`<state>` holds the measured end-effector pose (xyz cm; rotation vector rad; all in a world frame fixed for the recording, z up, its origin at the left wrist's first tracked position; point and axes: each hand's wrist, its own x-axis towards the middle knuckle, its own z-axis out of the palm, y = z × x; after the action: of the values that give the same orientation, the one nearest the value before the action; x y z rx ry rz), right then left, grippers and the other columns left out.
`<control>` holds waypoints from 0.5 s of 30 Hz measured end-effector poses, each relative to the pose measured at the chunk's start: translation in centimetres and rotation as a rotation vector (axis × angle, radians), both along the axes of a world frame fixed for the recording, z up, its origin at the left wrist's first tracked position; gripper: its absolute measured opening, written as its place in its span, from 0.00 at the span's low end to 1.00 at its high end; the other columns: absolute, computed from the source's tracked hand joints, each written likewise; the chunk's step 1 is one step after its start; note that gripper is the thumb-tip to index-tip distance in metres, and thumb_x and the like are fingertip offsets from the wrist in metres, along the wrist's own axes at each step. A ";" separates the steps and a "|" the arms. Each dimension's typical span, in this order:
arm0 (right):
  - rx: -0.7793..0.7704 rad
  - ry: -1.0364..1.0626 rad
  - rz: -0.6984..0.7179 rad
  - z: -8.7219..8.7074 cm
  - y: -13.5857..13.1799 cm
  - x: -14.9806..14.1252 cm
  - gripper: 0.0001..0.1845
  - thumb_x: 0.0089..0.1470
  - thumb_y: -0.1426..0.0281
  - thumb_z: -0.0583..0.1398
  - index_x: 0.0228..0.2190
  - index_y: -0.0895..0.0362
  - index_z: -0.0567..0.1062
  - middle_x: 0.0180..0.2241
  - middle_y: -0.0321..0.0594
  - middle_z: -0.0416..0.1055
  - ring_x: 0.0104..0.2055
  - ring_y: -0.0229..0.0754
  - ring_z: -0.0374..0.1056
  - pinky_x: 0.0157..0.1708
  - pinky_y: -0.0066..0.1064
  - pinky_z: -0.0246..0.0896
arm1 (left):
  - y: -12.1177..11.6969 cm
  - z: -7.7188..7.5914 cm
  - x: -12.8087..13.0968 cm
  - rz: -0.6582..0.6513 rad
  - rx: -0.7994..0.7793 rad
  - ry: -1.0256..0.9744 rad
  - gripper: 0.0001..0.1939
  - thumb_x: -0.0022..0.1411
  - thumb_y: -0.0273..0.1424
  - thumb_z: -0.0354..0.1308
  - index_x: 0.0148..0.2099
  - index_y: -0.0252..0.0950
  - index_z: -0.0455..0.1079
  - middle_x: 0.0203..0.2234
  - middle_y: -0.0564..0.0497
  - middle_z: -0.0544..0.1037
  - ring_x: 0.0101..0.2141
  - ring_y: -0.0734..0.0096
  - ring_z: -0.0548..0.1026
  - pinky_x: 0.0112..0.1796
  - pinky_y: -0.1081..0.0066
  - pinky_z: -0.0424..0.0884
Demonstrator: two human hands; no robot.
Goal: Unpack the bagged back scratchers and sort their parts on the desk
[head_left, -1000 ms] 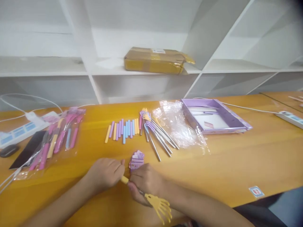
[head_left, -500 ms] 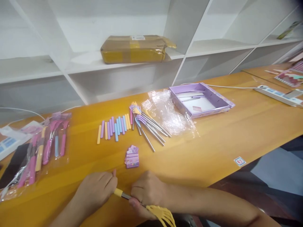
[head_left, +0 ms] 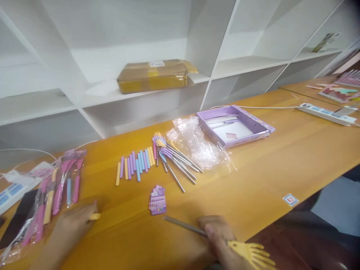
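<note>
In my right hand is a back scratcher: its bare metal rod points left and its yellow hand-shaped head sticks out lower right. My left hand, smeared by motion, is closed around a yellow handle whose end shows past the fingers. The rod and that handle are well apart. Ahead lies a row of loose yellow, purple and blue handles. Beside them is a pile of back scratchers with bare rods. Small purple cards lie stacked nearer me.
Clear plastic bags lie against a purple box tray. Bagged pink and yellow scratchers lie at the left by a power strip. Another power strip is at right. A taped carton sits on the white shelf.
The yellow handle has come off the rod. My left hand has moved left with the handle, my right hand to the right with the back scratcher. The view has shifted slightly.
</note>
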<state>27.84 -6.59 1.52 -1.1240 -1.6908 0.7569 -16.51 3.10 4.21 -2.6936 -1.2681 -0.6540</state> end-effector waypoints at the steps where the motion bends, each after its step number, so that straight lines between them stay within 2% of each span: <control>1: -0.029 0.034 -0.041 0.3 0.6 1.3 0.30 0.79 0.58 0.43 0.22 0.52 0.57 0.21 0.33 0.56 0.22 0.40 0.54 0.23 0.34 0.52 | 0.6 0.1 -1.0 0.159 -0.018 0.009 0.12 0.69 0.29 0.53 0.31 0.42 0.64 0.17 0.58 0.71 0.18 0.67 0.72 0.23 0.70 0.66; 2: -0.028 0.065 -0.051 0.6 1.4 2.5 0.31 0.78 0.56 0.45 0.22 0.52 0.59 0.22 0.34 0.58 0.23 0.40 0.57 0.24 0.33 0.54 | 1.1 0.1 -1.5 0.331 -0.050 0.016 0.12 0.70 0.33 0.53 0.31 0.43 0.62 0.16 0.58 0.68 0.17 0.67 0.71 0.23 0.70 0.64; 3: -0.032 0.078 -0.076 0.9 2.5 3.5 0.31 0.77 0.55 0.48 0.21 0.53 0.62 0.25 0.36 0.63 0.27 0.41 0.63 0.28 0.33 0.59 | 1.6 0.0 -1.5 0.462 -0.112 0.023 0.10 0.71 0.38 0.53 0.35 0.43 0.64 0.18 0.59 0.69 0.18 0.65 0.72 0.23 0.70 0.65; 4: -0.018 0.092 -0.118 1.3 3.7 4.3 0.31 0.76 0.55 0.51 0.21 0.53 0.65 0.29 0.39 0.67 0.33 0.44 0.68 0.33 0.33 0.63 | 2.3 -0.2 -1.0 0.573 -0.159 0.007 0.10 0.71 0.43 0.52 0.41 0.44 0.66 0.22 0.57 0.74 0.21 0.60 0.76 0.24 0.67 0.68; 5: -0.006 0.098 -0.176 1.8 5.0 4.8 0.30 0.74 0.55 0.53 0.21 0.54 0.68 0.33 0.42 0.71 0.40 0.47 0.71 0.38 0.34 0.66 | 3.1 -0.6 -0.2 0.638 -0.205 -0.012 0.15 0.71 0.46 0.52 0.48 0.41 0.67 0.30 0.51 0.78 0.28 0.54 0.80 0.28 0.62 0.73; 6: -0.005 0.103 -0.246 2.3 6.4 5.2 0.29 0.73 0.55 0.55 0.21 0.54 0.71 0.35 0.44 0.73 0.44 0.49 0.72 0.41 0.35 0.67 | 4.0 -1.0 0.8 0.659 -0.204 -0.054 0.22 0.69 0.48 0.52 0.53 0.37 0.66 0.40 0.42 0.80 0.39 0.47 0.83 0.35 0.55 0.78; 7: -0.007 0.117 -0.313 2.8 7.9 5.3 0.28 0.72 0.56 0.56 0.21 0.54 0.72 0.34 0.44 0.74 0.44 0.49 0.72 0.41 0.35 0.67 | 4.9 -1.4 1.9 0.663 -0.200 -0.091 0.27 0.68 0.49 0.51 0.57 0.32 0.65 0.48 0.34 0.77 0.49 0.41 0.81 0.44 0.49 0.79; 8: -0.025 0.134 -0.359 3.4 9.3 5.3 0.26 0.71 0.56 0.56 0.22 0.53 0.73 0.32 0.43 0.74 0.40 0.48 0.72 0.40 0.35 0.67 | 5.8 -1.9 2.9 0.673 -0.195 -0.107 0.30 0.69 0.49 0.49 0.60 0.29 0.63 0.54 0.29 0.74 0.54 0.38 0.79 0.49 0.45 0.78; 10: -0.089 0.162 -0.384 4.3 12.0 4.8 0.23 0.69 0.56 0.57 0.24 0.53 0.72 0.26 0.39 0.71 0.33 0.44 0.70 0.35 0.34 0.65 | 7.0 -2.7 4.6 0.660 -0.207 -0.155 0.33 0.71 0.49 0.48 0.66 0.28 0.59 0.60 0.26 0.68 0.59 0.37 0.75 0.55 0.41 0.74; 12: -0.107 0.166 -0.344 4.7 14.5 3.9 0.23 0.66 0.54 0.60 0.24 0.52 0.64 0.24 0.36 0.69 0.29 0.42 0.68 0.32 0.32 0.63 | 7.5 -3.2 5.7 0.627 -0.224 -0.210 0.31 0.74 0.48 0.46 0.68 0.30 0.58 0.61 0.28 0.67 0.61 0.38 0.73 0.57 0.40 0.73; 14: -0.063 0.078 -0.284 4.6 16.7 2.9 0.24 0.65 0.53 0.61 0.25 0.50 0.58 0.24 0.34 0.67 0.28 0.41 0.65 0.31 0.31 0.60 | 7.1 -3.5 6.5 0.577 -0.242 -0.221 0.28 0.77 0.45 0.45 0.68 0.31 0.58 0.59 0.30 0.68 0.60 0.40 0.73 0.58 0.40 0.72; 15: -0.043 -0.036 -0.257 4.5 17.6 2.4 0.22 0.65 0.54 0.60 0.27 0.50 0.59 0.24 0.33 0.67 0.28 0.40 0.64 0.30 0.30 0.59 | 6.7 -3.6 6.7 0.551 -0.248 -0.209 0.26 0.77 0.44 0.45 0.67 0.31 0.59 0.59 0.31 0.69 0.60 0.40 0.73 0.59 0.41 0.72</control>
<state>30.27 11.05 5.98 -1.3616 -1.5275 0.6161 -9.77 9.80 0.56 -2.2985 -2.1532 -0.7481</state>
